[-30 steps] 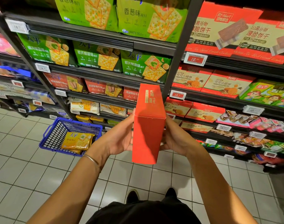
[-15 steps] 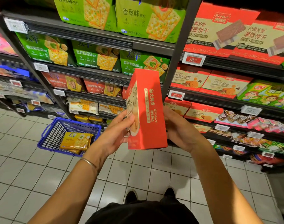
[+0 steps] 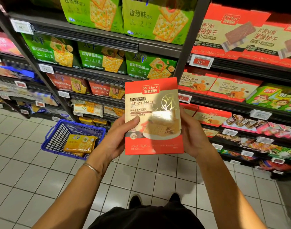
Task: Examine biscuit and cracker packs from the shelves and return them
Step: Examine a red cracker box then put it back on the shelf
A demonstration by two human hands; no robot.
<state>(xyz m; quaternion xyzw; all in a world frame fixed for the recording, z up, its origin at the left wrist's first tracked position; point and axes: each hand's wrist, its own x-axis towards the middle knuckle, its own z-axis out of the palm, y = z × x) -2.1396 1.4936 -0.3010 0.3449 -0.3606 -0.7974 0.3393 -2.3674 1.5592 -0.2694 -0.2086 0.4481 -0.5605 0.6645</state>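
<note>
hands (image 3: 118, 138) either side of cracker box (image 3: 153, 116)

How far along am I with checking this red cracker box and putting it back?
Done: the red box is off the shelves. In hand: your left hand and right hand hold it upright, front panel facing you. Left: returning it to the shelves; that hasn't happened. A yellow pack lies in the blue basket.

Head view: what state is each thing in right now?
Box, closed, upright, front facing the camera.
Left hand, grips the box's left edge.
Right hand, grips its right edge.
Basket, on the floor, holding a yellow pack.
Yellow pack, lying flat in the basket.
</note>
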